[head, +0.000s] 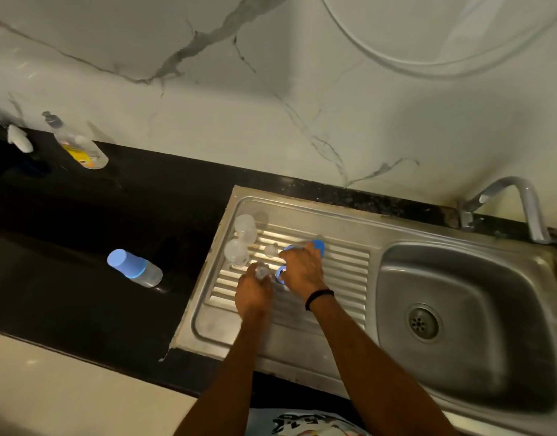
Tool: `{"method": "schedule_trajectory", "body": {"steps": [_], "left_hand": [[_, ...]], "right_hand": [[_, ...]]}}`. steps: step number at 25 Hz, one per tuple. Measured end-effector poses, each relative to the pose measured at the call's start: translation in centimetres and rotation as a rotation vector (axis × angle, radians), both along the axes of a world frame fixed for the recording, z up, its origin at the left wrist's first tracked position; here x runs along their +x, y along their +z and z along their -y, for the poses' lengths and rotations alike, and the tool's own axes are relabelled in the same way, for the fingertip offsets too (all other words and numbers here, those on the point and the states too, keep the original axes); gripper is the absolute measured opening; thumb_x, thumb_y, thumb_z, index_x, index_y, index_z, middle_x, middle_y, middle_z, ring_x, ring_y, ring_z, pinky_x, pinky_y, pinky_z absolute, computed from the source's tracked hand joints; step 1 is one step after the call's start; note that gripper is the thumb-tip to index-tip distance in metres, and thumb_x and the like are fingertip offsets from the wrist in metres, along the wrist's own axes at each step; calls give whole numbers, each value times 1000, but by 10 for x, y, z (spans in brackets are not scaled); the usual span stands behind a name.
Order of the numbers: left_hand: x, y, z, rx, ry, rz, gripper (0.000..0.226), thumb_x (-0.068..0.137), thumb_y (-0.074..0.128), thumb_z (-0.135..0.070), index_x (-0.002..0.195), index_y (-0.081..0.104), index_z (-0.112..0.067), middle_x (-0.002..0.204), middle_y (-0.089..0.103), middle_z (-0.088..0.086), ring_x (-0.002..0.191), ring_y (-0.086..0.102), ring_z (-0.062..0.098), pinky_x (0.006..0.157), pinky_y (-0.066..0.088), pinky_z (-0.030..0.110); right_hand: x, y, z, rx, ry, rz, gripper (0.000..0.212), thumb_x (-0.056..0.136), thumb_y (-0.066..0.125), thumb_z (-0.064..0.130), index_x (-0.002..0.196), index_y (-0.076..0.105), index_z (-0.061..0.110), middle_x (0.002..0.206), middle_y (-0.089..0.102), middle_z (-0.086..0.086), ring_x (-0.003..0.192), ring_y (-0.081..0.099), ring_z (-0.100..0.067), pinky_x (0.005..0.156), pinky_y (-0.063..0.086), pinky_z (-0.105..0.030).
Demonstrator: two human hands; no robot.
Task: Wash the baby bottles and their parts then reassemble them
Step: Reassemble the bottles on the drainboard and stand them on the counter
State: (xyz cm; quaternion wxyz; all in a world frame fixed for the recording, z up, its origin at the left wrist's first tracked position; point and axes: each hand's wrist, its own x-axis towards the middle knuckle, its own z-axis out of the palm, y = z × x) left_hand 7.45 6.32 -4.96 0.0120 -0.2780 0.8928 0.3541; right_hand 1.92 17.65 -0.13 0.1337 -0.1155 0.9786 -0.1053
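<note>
An assembled baby bottle (134, 268) sits left of centre on the glossy black counter (66, 294). It has a clear cylindrical body under a smooth, light blue dome cap. The other parts are spread over the ribbed steel drainboard (343, 269) at the frame's centre. At its upper left corner are two clear, round-shouldered pieces close together, an upper bottle body (245, 228) and a lower bottle body (236, 253). Just right of them sits a small translucent teat (270, 250).

The left hand (253, 292) curls its fingers round a second clear teat (262, 272). The right hand (302, 269), with a black band (319, 297) at the wrist, arches over blue plastic parts. A blue ring (281, 274) shows by its thumb and a blue cap (318, 247) past its fingertips; whether it grips either cannot be told.

To the right are the dull steel basin (459, 278) and a bent tap (519, 196). A clear soap bottle (79, 146) sits at upper left by the veined marble wall (270, 105).
</note>
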Motion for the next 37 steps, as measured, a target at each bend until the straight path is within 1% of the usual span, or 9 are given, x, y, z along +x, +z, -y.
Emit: {"method": "schedule_trajectory", "body": {"steps": [10,14,21,22,25,27,31,34,37], "left_hand": [[-1,4,11,39,26,-37,29,100,54,-30,124,63,-16,116,66,6,108,64,27,90,52,38],[6,53,17,401,69,-277,29,91,68,-48,90,69,-20,84,71,-1,82,69,18,79,56,37],[-27,144,56,1673,134,-217,20,93,69,-30,98,70,-11,86,69,3,66,63,6,58,52,13],[-28,140,56,1417,-18,-133,18,90,71,-30,91,70,-12,80,67,3,66,63,11,56,51,16],[-13,115,33,214,-152,151,31,82,79,-28,68,68,-3,60,62,6,59,60,20,54,45,28],[-11,126,23,437,-42,-30,32,81,82,-26,69,70,1,56,60,6,50,52,15,48,44,30],[-15,160,28,1449,92,-49,14,87,70,-28,88,69,-14,81,71,1,44,45,1,38,36,15],[-2,142,11,558,125,44,21,83,79,-25,86,72,-6,79,67,11,64,60,18,58,47,29],[7,151,3,941,59,81,14,86,76,-25,84,72,-11,76,67,4,49,46,7,37,35,18]], "right_hand": [[-3,-19,14,74,48,14,15,81,60,20,91,70,25,100,64,-1,109,48,-28,89,35,-40],[-14,45,-19,-685,-220,166,15,83,72,22,77,71,9,80,69,-13,70,62,-12,65,50,-21],[-3,126,-92,-2116,-113,828,33,92,60,19,120,67,4,122,66,-20,107,67,-31,91,55,-27],[-1,111,-95,-2033,-173,833,29,93,60,22,115,70,6,122,66,-19,108,66,-29,92,53,-26],[14,56,-97,-669,-311,411,26,86,61,37,83,72,13,98,71,-13,96,68,-24,74,48,-28],[25,50,-95,-540,-350,272,33,82,76,33,81,71,0,81,67,-14,79,63,-17,70,50,-31],[26,110,-102,-1396,-404,515,22,88,70,13,107,70,3,100,73,-12,82,70,-24,73,59,-35],[41,92,-93,-1075,-615,414,9,88,68,13,95,69,8,102,71,-19,75,66,-24,64,56,-32],[56,89,-95,-1030,-616,342,16,81,78,17,91,73,5,93,70,-16,79,70,-28,76,61,-43]]}}
